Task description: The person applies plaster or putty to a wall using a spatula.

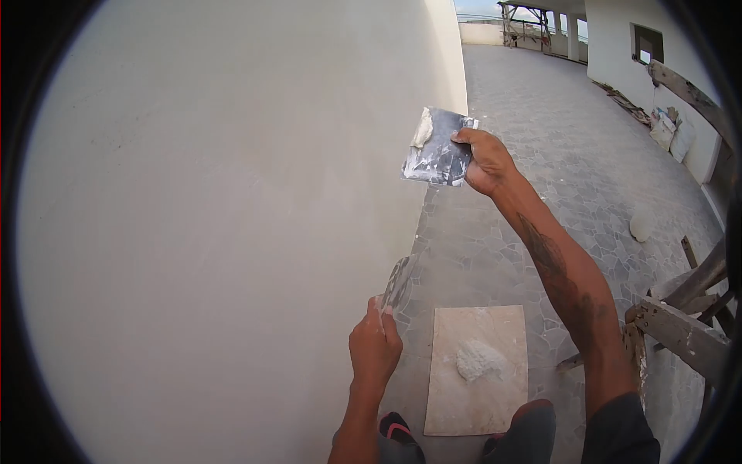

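My right hand (485, 158) is closed on a flat, dark square putty blade (444, 155), thumb on its face; white paste clings to the blade's upper left part. This blade is beside the right edge of the pale wall (232, 193). Lower down, my left hand (375, 336) grips a second metal putty blade (398, 282), seen nearly edge-on and pointing up near the wall. On the floor below lies a beige board (448, 406) with a mound of white paste (479, 359) on it.
Grey stone-patterned floor (533, 139) runs back on the right. Wooden scaffold pieces (684, 332) stand at the lower right, near my right arm. Sacks (672, 133) and planks (622, 102) lie along the far right wall. My feet are beside the board.
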### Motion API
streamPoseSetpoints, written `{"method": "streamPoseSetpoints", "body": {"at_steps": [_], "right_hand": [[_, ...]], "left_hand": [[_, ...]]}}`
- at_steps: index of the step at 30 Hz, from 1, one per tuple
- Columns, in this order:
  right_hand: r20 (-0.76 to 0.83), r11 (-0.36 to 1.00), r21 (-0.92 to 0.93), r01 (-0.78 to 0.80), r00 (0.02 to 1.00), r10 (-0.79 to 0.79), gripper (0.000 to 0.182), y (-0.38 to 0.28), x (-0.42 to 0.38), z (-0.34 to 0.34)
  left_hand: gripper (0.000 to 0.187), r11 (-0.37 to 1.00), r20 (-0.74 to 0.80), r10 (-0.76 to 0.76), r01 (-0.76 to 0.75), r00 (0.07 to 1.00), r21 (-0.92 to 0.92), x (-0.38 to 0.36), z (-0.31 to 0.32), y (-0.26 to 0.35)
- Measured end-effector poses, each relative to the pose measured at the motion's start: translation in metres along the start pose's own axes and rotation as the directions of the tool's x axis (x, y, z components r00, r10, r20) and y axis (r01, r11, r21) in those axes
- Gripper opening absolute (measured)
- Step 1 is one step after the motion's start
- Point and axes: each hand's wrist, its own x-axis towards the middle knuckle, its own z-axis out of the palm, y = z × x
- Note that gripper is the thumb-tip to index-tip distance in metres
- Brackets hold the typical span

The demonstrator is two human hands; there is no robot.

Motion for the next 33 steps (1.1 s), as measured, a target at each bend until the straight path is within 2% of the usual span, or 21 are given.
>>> {"method": "streamPoseSetpoints", "body": {"at_steps": [2, 4, 5, 8, 9, 12, 16, 19, 22, 25, 28, 33], "right_hand": [[0.127, 0.995, -0.059, 0.085, 0.989, -0.077, 0.020, 0.016, 0.066, 0.013], [0.178, 0.984, -0.079, 0.159, 0.974, -0.143, 0.019, 0.029, 0.123, 0.033], [0.180, 0.960, -0.187, 0.209, 0.968, -0.176, 0.017, 0.045, 0.141, 0.004], [0.270, 0.831, -0.408, 0.378, 0.919, -0.286, 0.025, 0.063, 0.183, 0.019], [0.313, 0.773, -0.470, 0.426, 0.899, -0.306, 0.029, 0.072, 0.191, 0.021], [0.333, 0.411, -0.733, 0.542, 0.813, -0.477, 0.027, 0.092, 0.218, 0.025], [0.459, 0.185, -0.735, 0.652, 0.680, -0.572, 0.048, 0.085, 0.264, 0.070], [0.513, 0.154, -0.726, 0.671, 0.676, -0.529, 0.047, 0.069, 0.260, 0.075], [0.534, 0.059, -0.775, 0.629, 0.703, -0.470, 0.063, 0.068, 0.263, 0.081], [0.518, 0.223, -0.754, 0.618, 0.768, -0.376, 0.034, 0.071, 0.263, 0.077], [0.488, 0.285, -0.744, 0.605, 0.782, -0.387, 0.035, 0.076, 0.257, 0.088], [0.407, 0.298, -0.798, 0.524, 0.833, -0.375, 0.033, 0.090, 0.234, 0.094]], "left_hand": [[0.021, 0.999, 0.057, -0.013, 0.010, 0.998, 0.047, 0.005, 0.004, -0.009], [0.022, 0.994, 0.131, -0.032, 0.018, 0.991, 0.108, 0.008, 0.016, -0.015], [0.023, 0.993, 0.157, -0.037, 0.018, 0.987, 0.118, -0.012, 0.058, -0.023], [0.025, 0.989, 0.270, -0.070, 0.030, 0.960, 0.148, -0.016, 0.080, -0.041], [0.027, 0.985, 0.307, -0.091, 0.040, 0.947, 0.168, -0.018, 0.087, -0.052], [0.027, 0.982, 0.333, -0.114, 0.054, 0.936, 0.184, -0.012, 0.100, -0.075], [0.024, 0.979, 0.262, -0.108, 0.057, 0.959, 0.195, 0.006, 0.058, -0.076], [0.022, 0.978, 0.254, -0.097, 0.046, 0.962, 0.202, 0.005, 0.044, -0.063], [0.022, 0.982, 0.244, -0.080, 0.033, 0.967, 0.188, 0.003, 0.040, -0.065], [0.023, 0.985, 0.242, -0.048, 0.005, 0.969, 0.175, -0.001, 0.035, -0.069], [0.025, 0.990, 0.246, -0.004, -0.031, 0.969, 0.138, -0.001, 0.023, -0.065], [0.026, 0.995, 0.237, 0.024, -0.046, 0.971, 0.088, -0.002, 0.021, -0.059]]}}
